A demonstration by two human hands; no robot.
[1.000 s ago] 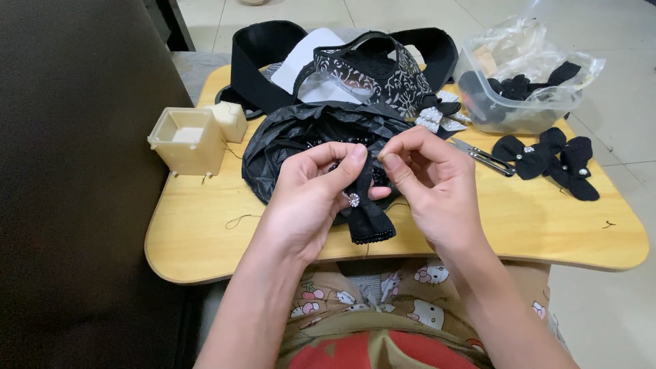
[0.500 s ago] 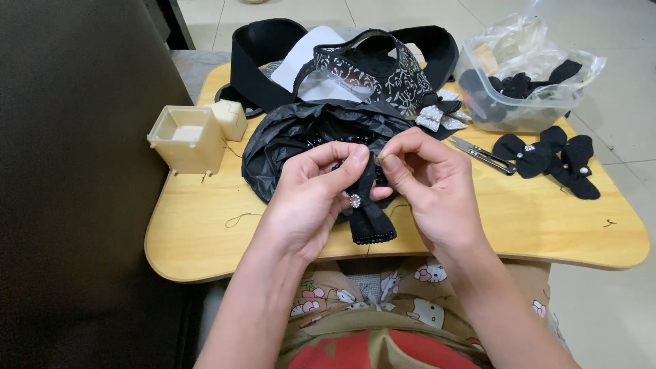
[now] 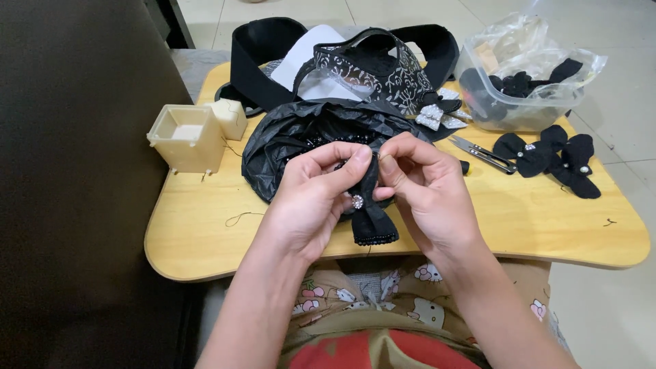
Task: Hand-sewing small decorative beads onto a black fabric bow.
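A small black fabric bow (image 3: 371, 220) with a shiny round stud at its middle hangs between both hands over the near edge of a small wooden table (image 3: 205, 225). My left hand (image 3: 316, 195) pinches the bow's top from the left. My right hand (image 3: 425, 188) meets it at the same spot, thumb and forefinger closed on the fabric's upper edge. Whether a needle is between the fingers cannot be made out.
Behind the hands lies a black plastic bag (image 3: 301, 137) and a black patterned bag (image 3: 376, 65). A cream plastic box (image 3: 186, 137) stands at the left. Small scissors (image 3: 482, 154), finished black bows (image 3: 547, 154) and a clear tub (image 3: 519, 102) of bows sit at the right.
My right hand's fingers have drawn in closer to my left thumb at the bow's top. The bow and both hands stay in about the same place.
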